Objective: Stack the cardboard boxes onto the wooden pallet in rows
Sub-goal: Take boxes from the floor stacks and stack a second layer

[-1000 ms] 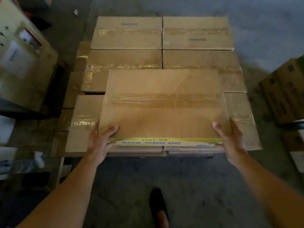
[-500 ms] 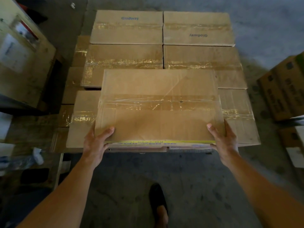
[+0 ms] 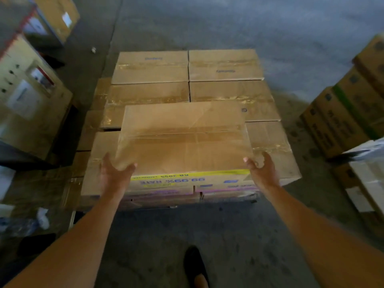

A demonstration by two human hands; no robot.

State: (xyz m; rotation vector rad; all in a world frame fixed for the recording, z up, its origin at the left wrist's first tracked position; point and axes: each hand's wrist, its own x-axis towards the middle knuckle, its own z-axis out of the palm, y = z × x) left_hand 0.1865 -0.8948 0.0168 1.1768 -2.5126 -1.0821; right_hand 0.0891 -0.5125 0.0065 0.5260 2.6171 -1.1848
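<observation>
I hold a taped cardboard box (image 3: pixel 185 138) with a yellow printed strip on its near side. My left hand (image 3: pixel 115 173) grips its near left corner and my right hand (image 3: pixel 262 170) its near right corner. It hangs over the front row of boxes (image 3: pixel 270 154) stacked on the pallet. Behind it lie a middle row (image 3: pixel 232 96) and a back row (image 3: pixel 151 67), two boxes each. The pallet's wood is mostly hidden; only a dark low edge (image 3: pixel 170 205) shows under the front boxes.
Tall cartons (image 3: pixel 29 96) stand at the left, beside lower boxes (image 3: pixel 89 125) at the stack's left flank. More printed cartons (image 3: pixel 349 113) are piled at the right. My shoe (image 3: pixel 196 267) is on the grey concrete floor in front of the pallet.
The view has pulled back and tilted up, so more floor shows beyond the stack. The held box has risen at its near edge, showing its yellow printed side. Both hands keep their grip.
</observation>
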